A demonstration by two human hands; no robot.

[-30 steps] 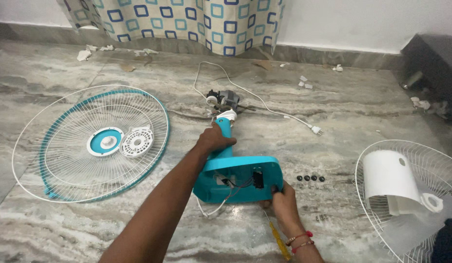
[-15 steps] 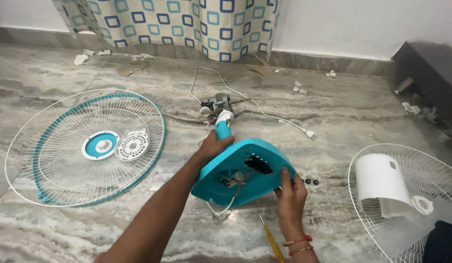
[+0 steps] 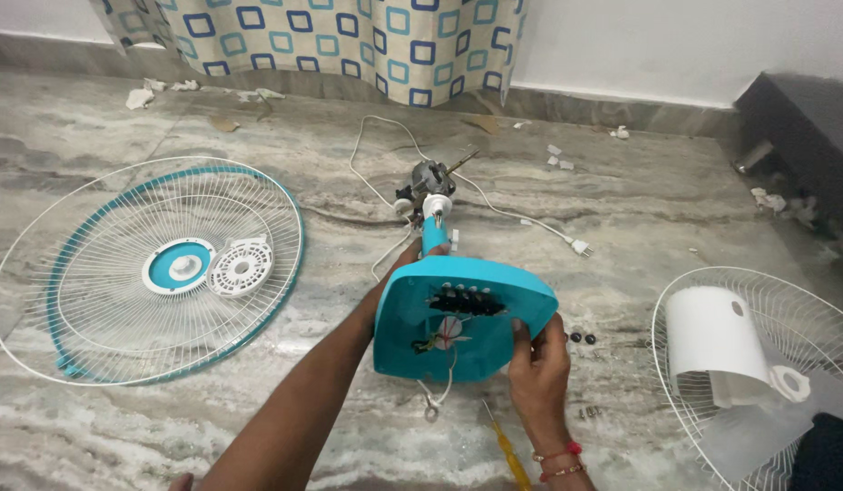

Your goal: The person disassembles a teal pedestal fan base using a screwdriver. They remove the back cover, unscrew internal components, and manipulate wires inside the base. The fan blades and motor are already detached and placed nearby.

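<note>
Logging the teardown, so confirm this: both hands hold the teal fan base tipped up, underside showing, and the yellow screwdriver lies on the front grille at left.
Wrong on one point. The head view shows the screwdriver on the floor beside the right hand, not on the grille. The rest holds.

A single head-worn view is given, looking steeply down and forward over the marble floor (image 3: pixel 621 209) toward the curtain (image 3: pixel 349 36) and the far wall. The hands are seen near, at the bottom of the frame. No second view is given.

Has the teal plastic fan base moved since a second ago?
Yes. The teal plastic fan base has tipped up off the marble floor, underside now facing the camera.
</note>
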